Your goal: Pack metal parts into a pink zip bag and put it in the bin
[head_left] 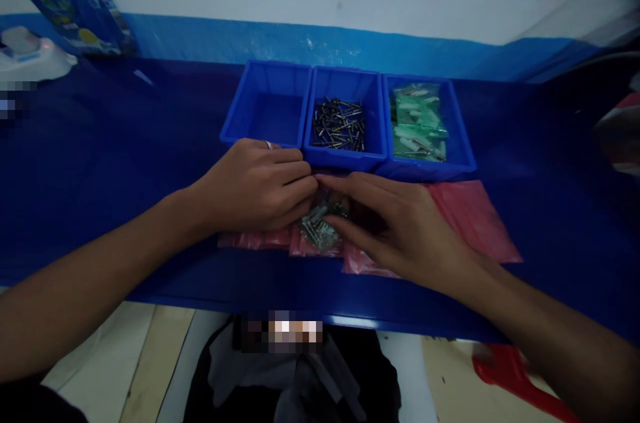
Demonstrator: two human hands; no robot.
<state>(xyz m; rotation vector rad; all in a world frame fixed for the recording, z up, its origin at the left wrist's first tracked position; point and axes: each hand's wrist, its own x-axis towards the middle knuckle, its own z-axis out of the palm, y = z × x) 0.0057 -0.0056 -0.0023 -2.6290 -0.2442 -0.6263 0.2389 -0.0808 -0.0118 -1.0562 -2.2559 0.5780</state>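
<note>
Hands meet over a small clear plastic bag of screws (pixel 319 228) lying on a stack of pink plastic sheets (pixel 470 216) near the front edge of the blue table (pixel 100 163). The left hand (pixel 255 186) has its fingers curled down and drawn close together, their tips pressing on the bag's left side; the right hand (pixel 400 226) lies flatter, fingers nearly straight and only narrowly spread, the index finger and thumb pinching toward the bag's upper right edge. Whether either hand has truly closed on the film cannot be told, since the fingers cover the contact. The bag looks thin, soft and slick, and would likely crumple and slide under a light touch, while the metal pieces inside give it some weight for its size and would shift and bunch if it were lifted by one corner. Its film could be pierced by the pointed ends, so a pinch at the bag's empty top margin, with the other hand steadying the filled part, seems the safest hold. Just beyond the hands stand three blue bins touching side by side: the left bin (pixel 267 106) appears empty, the middle bin (pixel 345 86) holds loose dark screws (pixel 339 124), and the right bin (pixel 453 123) holds filled greenish bags (pixel 419 120).
</note>
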